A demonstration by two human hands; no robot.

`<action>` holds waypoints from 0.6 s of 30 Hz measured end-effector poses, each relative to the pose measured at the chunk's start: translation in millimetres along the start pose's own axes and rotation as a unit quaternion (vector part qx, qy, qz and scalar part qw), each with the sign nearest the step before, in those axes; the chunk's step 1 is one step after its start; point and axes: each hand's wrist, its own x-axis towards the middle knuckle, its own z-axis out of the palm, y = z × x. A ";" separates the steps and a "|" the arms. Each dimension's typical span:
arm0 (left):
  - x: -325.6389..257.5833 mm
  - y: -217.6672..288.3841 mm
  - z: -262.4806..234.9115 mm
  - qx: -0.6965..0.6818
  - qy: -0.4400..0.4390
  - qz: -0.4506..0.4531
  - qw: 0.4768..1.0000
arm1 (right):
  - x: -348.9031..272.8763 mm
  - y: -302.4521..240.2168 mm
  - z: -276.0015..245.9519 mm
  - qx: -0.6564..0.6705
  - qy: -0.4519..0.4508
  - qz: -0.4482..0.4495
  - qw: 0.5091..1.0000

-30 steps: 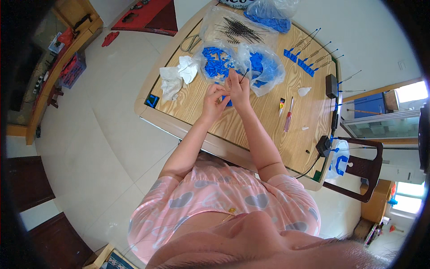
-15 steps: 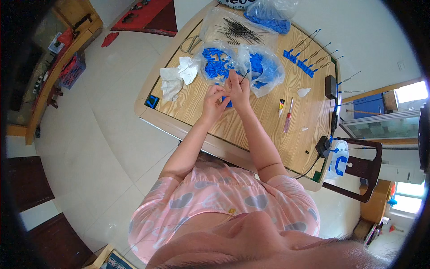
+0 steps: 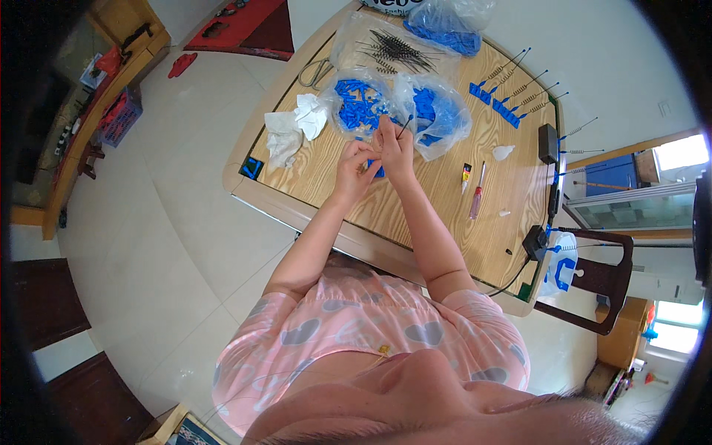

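Bench lot: two hands, one thin black rod, blue parts, wooden table

Right hand [image 3: 395,152]: fingers closed on a thin black rod [image 3: 406,124], which slants up from the fist toward the table's [image 3: 437,215] far edge.

Left hand [image 3: 356,169]: fingers bent in, tips touching the right hand; whether they clamp anything cannot be told.

Blue piece [image 3: 379,171]: between the hands, partly hidden, toward the near edge.

Clear bags, two, just beyond the hands: left bag [image 3: 358,102], narrow blue pieces; right bag [image 3: 425,104], blue contents.

Black coiled wires [image 3: 400,52]: one heap, near the far edge.

Scissors [image 3: 317,74]: by the left edge.

Crumpled tissues [image 3: 282,139]: white, between scissors and near left corner.

Screwdriver [image 3: 476,202]: red handle, toward the right edge.

Power adapter [image 3: 535,242]: black, by the near right corner.
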 end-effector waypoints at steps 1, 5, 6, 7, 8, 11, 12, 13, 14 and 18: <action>0.0 -0.3 -0.1 0.002 0.000 0.000 1.000 | 0.1 -0.7 2.0 -0.005 0.006 -0.004 1.000; 0.1 -2.1 0.0 0.002 0.000 0.004 1.000 | -0.2 -5.9 3.7 -0.003 0.000 0.006 1.000; 0.2 -2.7 0.2 0.003 -0.001 0.003 1.000 | 0.2 -4.2 3.5 -0.002 -0.001 0.006 1.000; 0.9 -2.1 0.3 0.003 -0.003 0.003 1.000 | 1.2 -2.6 3.1 -0.007 0.000 0.003 1.000; 1.5 -1.1 0.8 0.003 -0.003 0.004 1.000 | 2.4 -1.6 2.7 -0.012 0.001 0.001 1.000; 1.8 0.1 1.3 -0.001 -0.001 0.003 1.000 | 5.2 -7.4 -6.9 0.008 -0.050 0.042 0.998; 1.5 -1.3 1.6 -0.001 0.001 0.007 1.000 | 4.7 -10.7 -10.0 0.007 -0.050 0.041 0.998; 0.9 -2.3 1.5 0.001 0.003 0.010 1.000 | 3.0 -15.1 -12.5 -0.017 -0.081 0.019 0.996; -0.3 -2.9 2.1 0.002 0.003 0.010 1.000 | 0.8 -18.0 -15.8 -0.041 -0.112 -0.002 0.993; -1.1 -1.0 2.8 -0.017 0.002 -0.016 1.000 | -11.7 -26.2 -35.3 -0.057 -0.105 -0.064 0.991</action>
